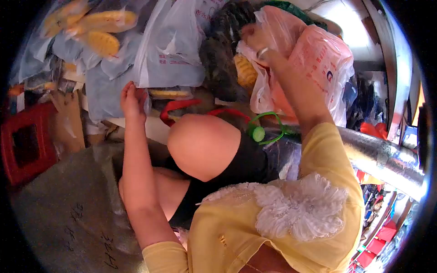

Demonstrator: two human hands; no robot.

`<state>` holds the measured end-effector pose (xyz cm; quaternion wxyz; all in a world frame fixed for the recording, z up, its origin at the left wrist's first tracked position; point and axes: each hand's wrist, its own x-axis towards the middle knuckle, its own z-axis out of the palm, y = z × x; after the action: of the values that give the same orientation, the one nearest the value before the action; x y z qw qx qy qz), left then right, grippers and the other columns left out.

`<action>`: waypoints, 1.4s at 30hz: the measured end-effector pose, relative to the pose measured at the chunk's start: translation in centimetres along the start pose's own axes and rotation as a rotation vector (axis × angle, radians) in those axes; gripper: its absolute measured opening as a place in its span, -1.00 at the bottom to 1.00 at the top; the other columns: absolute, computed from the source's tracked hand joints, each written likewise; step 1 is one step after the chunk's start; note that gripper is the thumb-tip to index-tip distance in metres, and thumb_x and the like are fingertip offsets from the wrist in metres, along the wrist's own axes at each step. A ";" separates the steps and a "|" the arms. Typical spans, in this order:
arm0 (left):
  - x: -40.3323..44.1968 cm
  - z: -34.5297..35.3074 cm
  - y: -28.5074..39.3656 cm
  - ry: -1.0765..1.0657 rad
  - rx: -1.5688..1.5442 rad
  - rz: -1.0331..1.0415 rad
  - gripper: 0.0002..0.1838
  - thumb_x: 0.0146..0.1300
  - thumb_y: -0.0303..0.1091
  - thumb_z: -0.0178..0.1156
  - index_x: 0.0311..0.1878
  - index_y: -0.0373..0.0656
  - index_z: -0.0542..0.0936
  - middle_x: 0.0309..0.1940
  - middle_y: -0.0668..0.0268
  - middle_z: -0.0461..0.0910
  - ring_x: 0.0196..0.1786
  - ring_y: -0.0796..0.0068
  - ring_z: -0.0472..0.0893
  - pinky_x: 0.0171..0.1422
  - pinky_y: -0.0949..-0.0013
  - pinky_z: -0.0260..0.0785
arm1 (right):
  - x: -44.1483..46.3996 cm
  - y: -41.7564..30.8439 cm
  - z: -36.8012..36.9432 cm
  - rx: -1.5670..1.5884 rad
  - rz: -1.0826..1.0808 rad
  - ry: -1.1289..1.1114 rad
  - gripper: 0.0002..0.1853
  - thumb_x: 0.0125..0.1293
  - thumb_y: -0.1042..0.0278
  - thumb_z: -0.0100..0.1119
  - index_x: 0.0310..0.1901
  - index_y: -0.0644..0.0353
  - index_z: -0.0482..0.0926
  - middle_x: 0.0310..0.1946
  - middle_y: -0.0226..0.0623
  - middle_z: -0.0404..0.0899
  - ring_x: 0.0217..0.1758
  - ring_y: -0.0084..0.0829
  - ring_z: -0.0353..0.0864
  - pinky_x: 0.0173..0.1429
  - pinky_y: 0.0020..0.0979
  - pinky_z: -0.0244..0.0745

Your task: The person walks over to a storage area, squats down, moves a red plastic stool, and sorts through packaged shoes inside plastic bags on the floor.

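My left hand (pixel 134 101) is raised beside my knee, its fingers curled together at the lower corner of a whitish plastic bag (pixel 170 57) with red print. Its fingertips appear to pinch the bag's edge. Farther right, my right hand (pixel 256 40) reaches to the mouth of a pink plastic bag (pixel 314 68) with red lettering. The fingers there are dim and partly hidden, so their grip is unclear. A yellow ribbed piece (pixel 246 73) shows at that bag's left side, below my right hand. Dark plastic wrapping (pixel 223 54) lies between the two bags.
Several yellow ribbed pieces (pixel 102 32) lie on clear bags at the upper left. A red plastic stool or crate (pixel 28 141) stands at the left. Red strap (pixel 177 109) and a green cord (pixel 268 129) lie near my knee. A shiny wrapped pole (pixel 378 152) runs along the right.
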<state>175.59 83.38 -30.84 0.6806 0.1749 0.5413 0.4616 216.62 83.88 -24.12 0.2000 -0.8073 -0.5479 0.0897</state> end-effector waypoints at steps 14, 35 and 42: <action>-1.4 0.9 -0.7 0.041 0.036 -0.004 -0.73 0.19 -0.28 -0.01 -0.05 -0.09 0.35 -0.32 0.33 0.49 -0.27 0.46 0.52 -0.23 0.36 0.38 | -10.7 -1.0 4.0 0.858 0.797 -0.218 -0.69 0.16 0.13 -0.02 -0.17 0.14 0.49 -0.23 -0.25 0.51 -0.14 -0.33 0.46 -0.08 -0.35 0.38; 1.6 0.5 -10.0 0.009 -0.161 -0.412 -0.29 0.05 0.15 0.10 0.15 -0.14 0.25 0.03 0.17 0.33 0.07 0.22 0.33 0.13 0.12 0.18 | -15.0 -7.5 16.1 1.168 0.964 -0.742 -0.65 0.00 0.20 0.04 -0.13 0.07 0.39 -0.12 -0.25 0.39 -0.08 -0.15 0.38 0.04 -0.17 0.31; 0.9 1.8 -7.0 -0.043 -0.642 -0.288 -0.46 0.12 0.00 0.07 0.11 -0.06 0.30 0.04 0.26 0.35 0.08 0.23 0.34 0.16 0.15 0.18 | -13.2 -11.6 13.0 1.704 0.910 -0.829 -0.56 0.01 0.14 0.04 -0.05 0.11 0.33 -0.06 -0.24 0.40 -0.10 -0.23 0.42 -0.05 -0.26 0.36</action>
<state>180.26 80.96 -35.86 0.7703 -0.1164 0.3730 0.5039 196.95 78.33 -31.92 0.4461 -0.4353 0.0258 0.7815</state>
